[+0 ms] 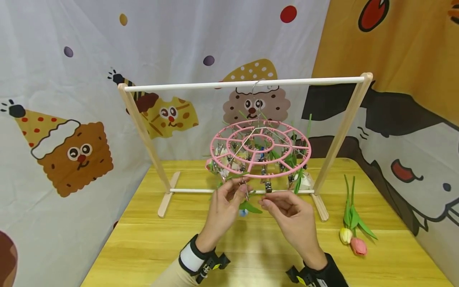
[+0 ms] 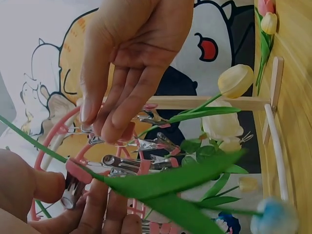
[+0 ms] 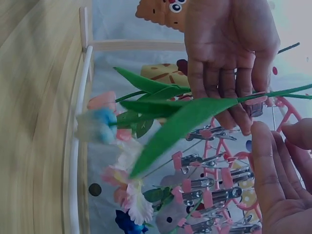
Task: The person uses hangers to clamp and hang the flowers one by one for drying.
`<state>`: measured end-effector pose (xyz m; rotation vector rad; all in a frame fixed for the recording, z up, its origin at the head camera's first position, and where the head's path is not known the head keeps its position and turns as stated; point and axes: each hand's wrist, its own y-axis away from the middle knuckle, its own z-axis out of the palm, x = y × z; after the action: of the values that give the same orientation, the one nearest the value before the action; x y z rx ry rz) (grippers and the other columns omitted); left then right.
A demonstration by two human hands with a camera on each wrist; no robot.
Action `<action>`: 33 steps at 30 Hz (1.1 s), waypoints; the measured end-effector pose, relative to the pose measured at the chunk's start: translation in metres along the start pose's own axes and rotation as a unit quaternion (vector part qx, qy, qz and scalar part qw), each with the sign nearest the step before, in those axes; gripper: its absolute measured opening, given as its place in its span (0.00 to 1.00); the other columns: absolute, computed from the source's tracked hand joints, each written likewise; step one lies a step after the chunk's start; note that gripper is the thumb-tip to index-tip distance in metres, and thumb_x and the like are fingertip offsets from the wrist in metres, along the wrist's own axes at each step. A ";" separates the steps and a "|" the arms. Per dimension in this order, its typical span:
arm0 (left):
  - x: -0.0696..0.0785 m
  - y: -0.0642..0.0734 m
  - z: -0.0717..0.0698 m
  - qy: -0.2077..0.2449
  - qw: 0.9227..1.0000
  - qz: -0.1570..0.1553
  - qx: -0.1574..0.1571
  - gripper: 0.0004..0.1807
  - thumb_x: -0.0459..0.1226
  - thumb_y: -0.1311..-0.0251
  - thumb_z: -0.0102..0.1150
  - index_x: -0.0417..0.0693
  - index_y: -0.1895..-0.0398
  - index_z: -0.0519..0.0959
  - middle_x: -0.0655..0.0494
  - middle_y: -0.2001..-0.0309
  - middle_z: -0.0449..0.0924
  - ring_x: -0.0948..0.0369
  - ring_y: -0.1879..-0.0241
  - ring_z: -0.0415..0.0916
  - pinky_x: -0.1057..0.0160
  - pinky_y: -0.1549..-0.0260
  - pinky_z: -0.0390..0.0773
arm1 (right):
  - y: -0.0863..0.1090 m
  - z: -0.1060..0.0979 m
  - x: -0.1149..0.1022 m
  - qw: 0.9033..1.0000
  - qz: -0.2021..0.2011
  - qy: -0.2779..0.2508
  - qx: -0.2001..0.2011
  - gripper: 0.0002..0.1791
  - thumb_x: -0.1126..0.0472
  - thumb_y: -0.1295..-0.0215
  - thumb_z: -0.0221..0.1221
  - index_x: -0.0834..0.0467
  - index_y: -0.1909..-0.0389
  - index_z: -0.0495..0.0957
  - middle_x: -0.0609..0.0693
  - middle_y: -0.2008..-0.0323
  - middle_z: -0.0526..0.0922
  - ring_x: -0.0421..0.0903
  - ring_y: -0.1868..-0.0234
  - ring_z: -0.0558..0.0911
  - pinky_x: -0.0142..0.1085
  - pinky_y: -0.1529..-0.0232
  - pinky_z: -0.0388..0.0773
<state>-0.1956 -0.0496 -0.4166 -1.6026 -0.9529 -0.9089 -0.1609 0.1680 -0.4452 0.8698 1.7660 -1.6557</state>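
My left hand (image 1: 225, 202) pinches a metal clothes-peg clip (image 2: 74, 190) with pink tips, below the near rim of the round pink hanger (image 1: 283, 173). The clip's tips sit on the green stem of a blue-and-white artificial tulip (image 3: 100, 125), whose flower hangs down over the table. My right hand (image 1: 295, 219) is just to the right of it, fingers loosely bent and nothing seen between them. Its fingertips are near another hanging clip (image 1: 268, 187) and close to the left hand's clip.
A wooden stand (image 1: 338, 135) with a white top bar (image 1: 201, 85) carries the hanger. Several artificial flowers and metal clips hang from its rings. A yellow tulip (image 1: 346, 236) and a pink tulip (image 1: 359, 246) lie at the right of the wooden table (image 1: 143, 247). A cartoon curtain (image 1: 161, 44) stands behind.
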 end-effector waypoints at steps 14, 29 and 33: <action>-0.008 0.005 -0.017 -0.042 0.999 -0.005 0.013 0.18 0.48 0.09 0.61 0.50 0.32 0.89 0.51 0.37 0.95 0.50 0.37 0.92 0.47 0.31 0.88 | 0.013 -0.024 0.005 0.997 0.038 0.070 0.013 0.11 0.74 0.21 0.70 0.63 0.44 0.91 0.60 0.54 0.97 0.43 0.57 0.97 0.38 0.53 0.96; -0.011 0.023 -0.036 -0.131 0.990 0.058 0.014 0.20 0.43 0.09 0.61 0.48 0.24 0.85 0.50 0.28 0.90 0.44 0.25 0.87 0.37 0.24 0.85 | 0.016 -0.096 0.032 0.962 0.106 0.226 0.108 0.08 0.68 0.20 0.73 0.61 0.46 0.94 0.57 0.59 0.98 0.32 0.63 0.94 0.22 0.57 0.90; -0.013 0.029 -0.040 -0.163 0.983 0.085 0.018 0.19 0.41 0.09 0.61 0.46 0.25 0.85 0.51 0.28 0.91 0.46 0.27 0.88 0.39 0.27 0.88 | 0.013 -0.123 0.042 0.938 0.127 0.301 0.120 0.08 0.64 0.18 0.73 0.61 0.45 0.94 0.63 0.56 0.97 0.24 0.65 0.89 0.19 0.65 0.84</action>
<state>-0.1785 -0.0956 -0.4310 -1.8051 -1.0283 -0.5176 -0.1733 0.2940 -0.4765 1.7899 1.7307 -1.5468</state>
